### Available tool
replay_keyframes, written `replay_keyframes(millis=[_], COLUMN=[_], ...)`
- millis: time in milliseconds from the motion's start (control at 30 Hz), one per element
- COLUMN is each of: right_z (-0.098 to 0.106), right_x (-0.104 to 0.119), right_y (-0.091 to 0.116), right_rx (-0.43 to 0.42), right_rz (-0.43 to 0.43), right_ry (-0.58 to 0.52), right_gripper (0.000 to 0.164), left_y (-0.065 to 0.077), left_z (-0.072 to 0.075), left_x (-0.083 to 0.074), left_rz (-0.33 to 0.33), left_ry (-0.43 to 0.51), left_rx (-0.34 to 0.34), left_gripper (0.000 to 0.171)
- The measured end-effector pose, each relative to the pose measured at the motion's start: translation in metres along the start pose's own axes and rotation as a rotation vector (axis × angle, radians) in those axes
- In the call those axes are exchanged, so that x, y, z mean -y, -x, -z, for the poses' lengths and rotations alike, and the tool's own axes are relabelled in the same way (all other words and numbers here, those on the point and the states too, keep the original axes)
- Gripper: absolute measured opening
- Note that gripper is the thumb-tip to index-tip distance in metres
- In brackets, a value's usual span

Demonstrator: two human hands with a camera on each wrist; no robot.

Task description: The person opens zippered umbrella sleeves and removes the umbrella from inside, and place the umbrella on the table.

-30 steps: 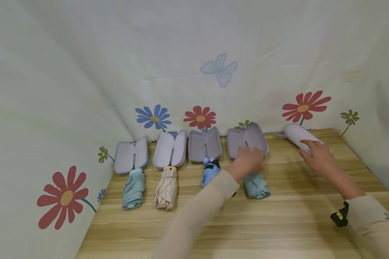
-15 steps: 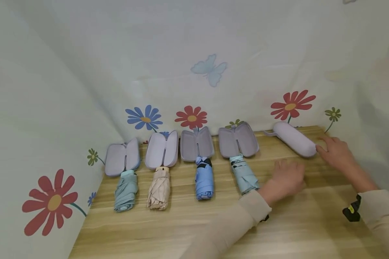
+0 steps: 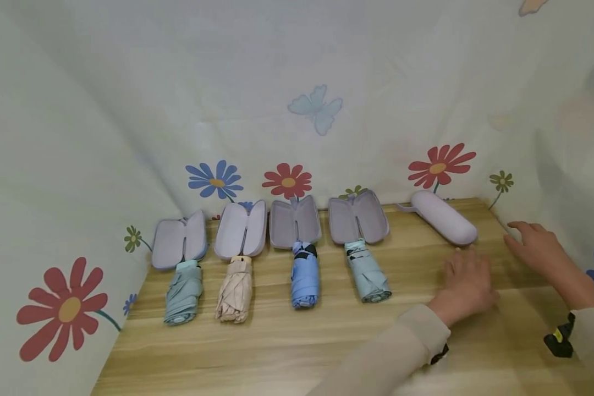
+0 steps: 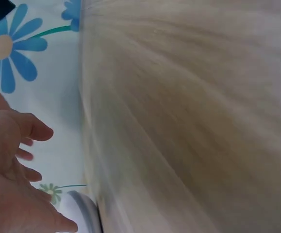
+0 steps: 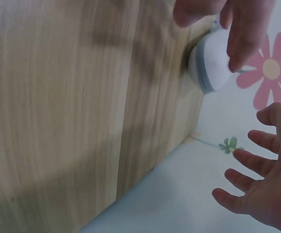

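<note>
In the head view my left hand (image 3: 465,286) is low over the table, just in front of a closed pale lilac case (image 3: 444,219), fingers relaxed and holding nothing. To the right of that case my right hand (image 3: 544,256) hovers with loosely spread fingers, also holding nothing. The case lies slanted near the back wall, its strap toward the left. The right wrist view shows the case's rounded end (image 5: 215,60) close to the fingers. Further left, a folded grey-green umbrella (image 3: 368,272) lies with its top at an open case (image 3: 358,217).
A blue umbrella (image 3: 304,278), a beige umbrella (image 3: 235,291) and another grey-green umbrella (image 3: 183,294) lie in the row. Each has an open case behind it, such as the leftmost case (image 3: 168,245). A flower-printed curtain (image 3: 376,132) borders the wooden table (image 3: 257,352).
My left hand has left the right-hand grey-green umbrella and moved right toward the closed case. My right hand has come off that case and moved right. The head view has turned slightly right.
</note>
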State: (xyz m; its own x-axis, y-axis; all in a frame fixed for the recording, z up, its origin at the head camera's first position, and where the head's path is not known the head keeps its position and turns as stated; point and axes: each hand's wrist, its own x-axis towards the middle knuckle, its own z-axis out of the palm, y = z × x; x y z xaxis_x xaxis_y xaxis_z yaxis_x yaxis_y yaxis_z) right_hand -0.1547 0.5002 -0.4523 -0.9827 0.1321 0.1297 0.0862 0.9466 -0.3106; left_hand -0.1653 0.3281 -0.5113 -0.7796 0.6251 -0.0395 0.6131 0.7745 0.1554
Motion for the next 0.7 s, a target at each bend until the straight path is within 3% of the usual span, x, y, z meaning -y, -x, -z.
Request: replay_keyframes(millis=[233, 467, 567, 700], right_z=[-0.001, -0.002, -0.001, 0.004], right_x=[-0.012, -0.024, -0.026, -0.027], right_y=[0.014, 0.022, 0.022, 0.019], right_rx=[-0.011, 0.015, 0.034, 0.037], right_rz=[-0.075, -0.020, -0.016, -0.019], right_ry=[0.011, 0.025, 0.007, 0.005], right_gripper=[0.049, 0.052, 0.054, 0.054], left_y=[-0.021, -0.044, -0.049, -0.054], left_z=[0.008, 0.013, 0.013, 0.014], left_x=[0.000, -0.002, -0.002, 0.003], left_rz=[0.002, 0.042, 0.038, 0.010], left_ry=[-0.041, -0.011, -0.001, -0.083], left_rx=[-0.007, 0.015, -0.011, -0.066], left_gripper=[0.081, 0.081, 0.079, 0.070])
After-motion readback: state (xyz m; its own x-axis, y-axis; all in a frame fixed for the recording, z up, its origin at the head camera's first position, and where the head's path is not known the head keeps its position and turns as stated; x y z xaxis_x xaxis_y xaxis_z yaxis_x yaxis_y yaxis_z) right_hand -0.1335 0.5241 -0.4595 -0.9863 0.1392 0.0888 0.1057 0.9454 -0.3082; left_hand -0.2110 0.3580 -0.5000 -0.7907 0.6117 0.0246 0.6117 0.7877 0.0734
